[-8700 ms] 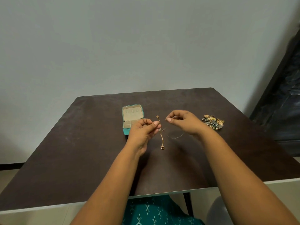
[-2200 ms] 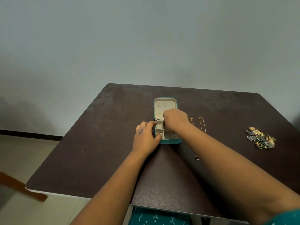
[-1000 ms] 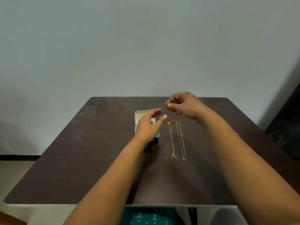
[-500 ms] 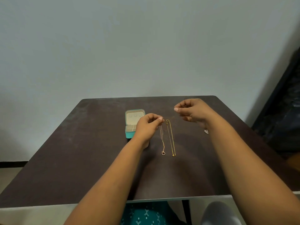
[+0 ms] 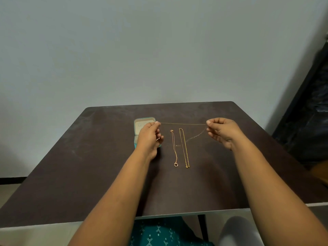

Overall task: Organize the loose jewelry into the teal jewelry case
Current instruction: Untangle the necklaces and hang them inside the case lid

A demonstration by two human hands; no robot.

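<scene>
- The open teal jewelry case with a cream lining [image 5: 144, 120] sits on the dark brown table [image 5: 74, 166] and serves as the landmark; the left hand [image 5: 148, 137] hovers right over its near half, hiding part of it.
- A very thin gold chain [image 5: 182, 123] is stretched taut from the case's right edge out to the right hand [image 5: 221, 133], with a slack tail drooping toward the table.
- Each hand pinches 1 end between thumb and fingertips; the other fingers are curled.
- It looks featherlight, limp and prone to tangle or snap, so holding it by the ends seems wise.
- Count: 3 chains, 1 case. 2 lie straight just right of the case: a fine gold chain with a ring pendant [image 5: 174, 150] and, beyond it, a thicker beaded gold chain [image 5: 184, 148].
</scene>
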